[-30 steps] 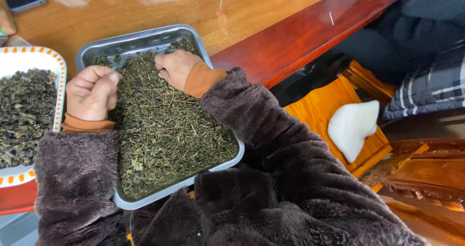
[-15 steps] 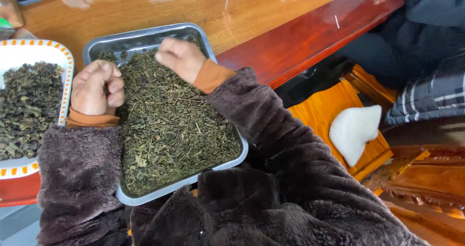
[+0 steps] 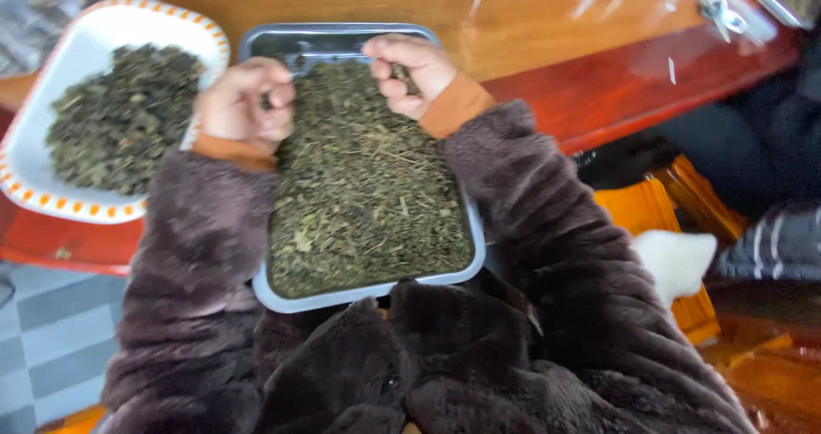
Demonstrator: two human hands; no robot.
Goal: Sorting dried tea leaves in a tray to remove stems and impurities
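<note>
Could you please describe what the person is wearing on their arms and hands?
Both arms are in thick, fuzzy dark-brown fleece sleeves, with an orange-brown inner cuff showing at each wrist. The left hand and right hand are bare: no gloves. No rings or watch can be made out in the slightly blurred view.

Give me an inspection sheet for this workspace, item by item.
Surface: glossy wooden table, red edge.
Job's things: metal tray of dried leaves; white tray with orange rim holding more leaves.
Clutter: small metal object on the table.
Hands: left hand closed above the leaves; right hand pinching leaves.
Cables: nothing seen.
Surroundings: wooden stool, white cloth, tiled floor.
</note>
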